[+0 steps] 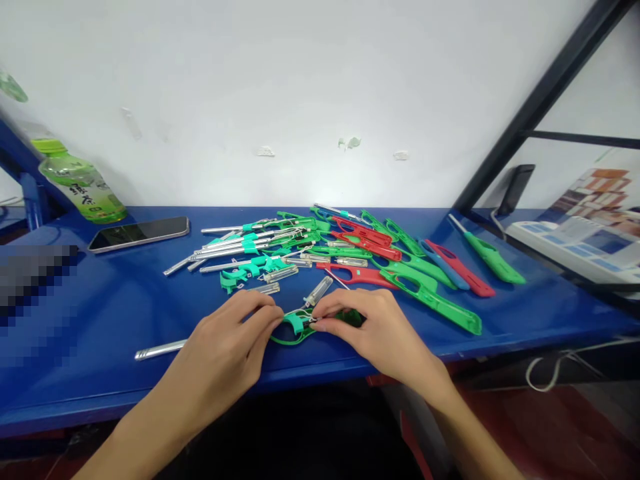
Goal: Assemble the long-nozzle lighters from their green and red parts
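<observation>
A partly assembled long-neck lighter lies between my hands near the table's front edge, its open green handle shell (pixel 295 341) facing up. Fingers of my left hand (pixel 225 340) are closed on it beside the teal trigger (pixel 296 324). A metal tube (pixel 160 349) sticks out to the left from under that hand. My right hand (pixel 383 323) pinches at thin wires by the trigger, its fingers covering the shell's right part; exactly what sits between the fingertips is hidden. Just beyond the fingertips rests a clear fuel tank (pixel 319 291).
Metal lighter tubes (pixel 225 250) with teal triggers, several clear tanks, green handle shells (pixel 435 300) and red handle shells (pixel 355 275) are heaped behind my hands. A finished green lighter (pixel 493 257) lies right. At left are a phone (pixel 140 233) and a bottle (pixel 83 183).
</observation>
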Available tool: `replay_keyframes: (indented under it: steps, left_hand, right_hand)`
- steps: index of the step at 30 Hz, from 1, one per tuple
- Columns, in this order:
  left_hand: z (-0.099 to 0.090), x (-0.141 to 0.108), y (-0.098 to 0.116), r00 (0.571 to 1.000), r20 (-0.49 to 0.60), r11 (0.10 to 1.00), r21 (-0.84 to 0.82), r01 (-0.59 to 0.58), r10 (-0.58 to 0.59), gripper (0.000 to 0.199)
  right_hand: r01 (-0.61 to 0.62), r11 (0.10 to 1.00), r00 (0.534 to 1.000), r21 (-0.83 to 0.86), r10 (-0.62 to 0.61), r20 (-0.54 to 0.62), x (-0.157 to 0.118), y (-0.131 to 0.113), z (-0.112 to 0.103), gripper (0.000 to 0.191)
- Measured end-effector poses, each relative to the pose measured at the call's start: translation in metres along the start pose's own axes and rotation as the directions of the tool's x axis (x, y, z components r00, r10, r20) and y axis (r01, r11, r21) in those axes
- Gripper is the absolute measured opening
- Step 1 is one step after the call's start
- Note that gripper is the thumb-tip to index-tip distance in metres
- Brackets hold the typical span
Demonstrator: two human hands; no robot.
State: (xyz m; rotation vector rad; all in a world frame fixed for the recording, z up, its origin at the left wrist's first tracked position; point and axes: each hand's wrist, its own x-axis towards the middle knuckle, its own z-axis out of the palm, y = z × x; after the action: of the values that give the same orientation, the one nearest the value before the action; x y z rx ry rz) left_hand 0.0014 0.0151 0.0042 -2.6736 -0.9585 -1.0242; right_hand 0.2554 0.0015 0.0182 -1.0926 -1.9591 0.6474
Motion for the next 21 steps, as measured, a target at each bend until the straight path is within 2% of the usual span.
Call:
replay_keyframes:
  steps: [5,10,16,21]
  left_hand:
    - [-0.0018,0.0013,0.003,1.0,0.002,1.0,-0.009,0.02,-0.02,0.017]
    - [-0.0062,-0.0007,0.0072,0.996,0.062,0.997,-0.04,0.06,-0.058,0.022]
    - [-0.0049,-0.0025,0.0031,0.995,0.098,0.999,-0.032,-0.016,0.019,0.026]
    - [-0.0052,-0.0006,0.0018,0.993,0.105,0.998,-0.027,-0.048,0.051,0.024]
  right_hand:
    - [-0.02,0.999,1.0,-0.041,0.02,-0.01,0.0008,-0.0003,-0.0007,0.007]
    - [0.019,0.995,1.0,-0.096,-0.022,-0.021,0.0001,0.003,-0.0008,0.006]
    - [0.082,0.992,0.997,-0.095,-0.082,0.004,-0.0036,0.0035,0.0006,0.005]
    - [0.135,0.975,0.99,-0.176,-0.126,0.061,-0.0074,-0.0017,0.0,0.013]
